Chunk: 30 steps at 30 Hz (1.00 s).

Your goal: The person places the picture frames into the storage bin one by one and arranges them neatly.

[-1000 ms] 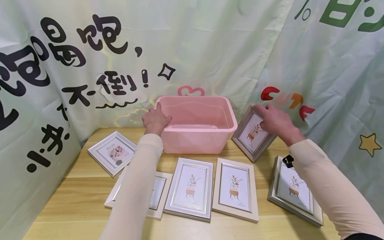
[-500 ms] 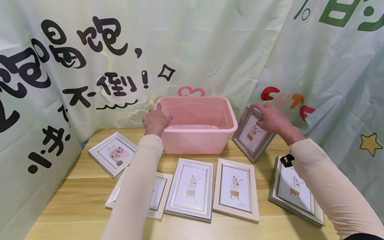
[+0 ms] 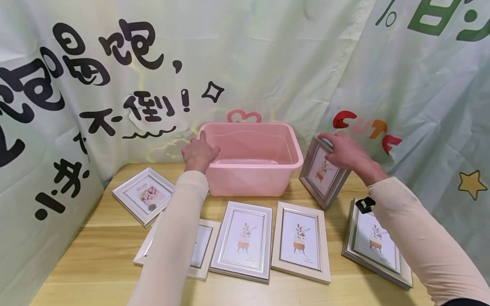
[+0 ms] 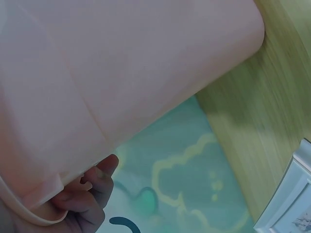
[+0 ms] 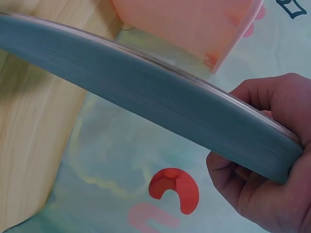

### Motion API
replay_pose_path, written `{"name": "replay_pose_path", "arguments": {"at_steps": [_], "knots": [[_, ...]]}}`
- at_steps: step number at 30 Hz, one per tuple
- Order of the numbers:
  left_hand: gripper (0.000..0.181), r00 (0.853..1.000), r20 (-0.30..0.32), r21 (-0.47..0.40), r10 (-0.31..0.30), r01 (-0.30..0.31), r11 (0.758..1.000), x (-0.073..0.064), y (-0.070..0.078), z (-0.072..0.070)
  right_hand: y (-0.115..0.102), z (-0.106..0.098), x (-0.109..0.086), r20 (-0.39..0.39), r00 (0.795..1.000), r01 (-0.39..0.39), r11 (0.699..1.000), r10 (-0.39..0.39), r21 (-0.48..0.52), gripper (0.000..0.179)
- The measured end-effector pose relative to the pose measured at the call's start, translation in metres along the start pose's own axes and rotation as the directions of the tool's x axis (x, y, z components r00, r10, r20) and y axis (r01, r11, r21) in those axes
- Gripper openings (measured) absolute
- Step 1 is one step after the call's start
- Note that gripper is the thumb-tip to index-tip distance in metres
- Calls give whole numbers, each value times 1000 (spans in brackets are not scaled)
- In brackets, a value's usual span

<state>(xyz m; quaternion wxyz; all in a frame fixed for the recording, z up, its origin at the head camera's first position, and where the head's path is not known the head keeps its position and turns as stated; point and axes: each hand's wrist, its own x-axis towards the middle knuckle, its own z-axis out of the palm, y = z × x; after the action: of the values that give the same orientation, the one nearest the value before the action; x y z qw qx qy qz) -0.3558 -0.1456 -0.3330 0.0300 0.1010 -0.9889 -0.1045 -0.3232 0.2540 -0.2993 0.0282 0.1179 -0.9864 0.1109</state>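
My left hand [image 3: 200, 153] grips the left end of a pink plastic bin [image 3: 249, 182] at the back of the table. Curled fingers [image 4: 99, 187] show beneath the bin's rim in the left wrist view. To the right of the bin, my right hand [image 3: 351, 156] holds a grey picture frame [image 3: 320, 175] by its upper edge. That frame stands tilted on a corner, its potted-plant print facing me. The right wrist view shows the frame's grey side edge [image 5: 146, 92] between thumb and fingers. Inside the bin, the visible part of the floor is bare pink.
A silver frame [image 3: 241, 244] and a cream frame [image 3: 300, 243] lie flat in front of the bin. Another frame [image 3: 202, 250] is partly hidden by my left sleeve. A white frame with a flower print [image 3: 143, 194] lies at left. Stacked frames [image 3: 377, 241] sit at right, partly under my right forearm.
The grey frame has shifted slightly to the right and turned a little more upright in my right hand. My left hand stays on the bin's rim.
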Motion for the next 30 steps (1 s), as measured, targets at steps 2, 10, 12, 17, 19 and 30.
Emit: {"name": "replay_pose_path", "arguments": {"at_steps": [2, 10, 12, 17, 19, 30], "knots": [[80, 1000, -4, 0, 1, -1, 1000, 0, 0, 0, -1, -1, -1, -8, 1000, -7, 1000, 7, 12, 62], [79, 1000, -4, -8, -2, 2, 1000, -1, 0, 0, -7, -11, -5, -84, 996, -19, 1000, 21, 25, 64], [79, 1000, -6, -12, -4, 4, 1000, -1, 0, 0, -9, -14, -5, -102, 994, -23, 999, 25, 25, 64], [79, 1000, -6, -13, -2, 2, 1000, 0, 0, -1, -15, -21, -6, -132, 991, -34, 999, 38, 34, 64], [80, 1000, -3, -10, -4, 4, 1000, 1, 0, -1, -18, -25, -7, -143, 989, -38, 999, 43, 33, 64], [82, 1000, 7, -6, -10, 10, 1000, 2, -1, 0, -28, -43, -11, -182, 981, -62, 996, 72, 60, 61]]}}
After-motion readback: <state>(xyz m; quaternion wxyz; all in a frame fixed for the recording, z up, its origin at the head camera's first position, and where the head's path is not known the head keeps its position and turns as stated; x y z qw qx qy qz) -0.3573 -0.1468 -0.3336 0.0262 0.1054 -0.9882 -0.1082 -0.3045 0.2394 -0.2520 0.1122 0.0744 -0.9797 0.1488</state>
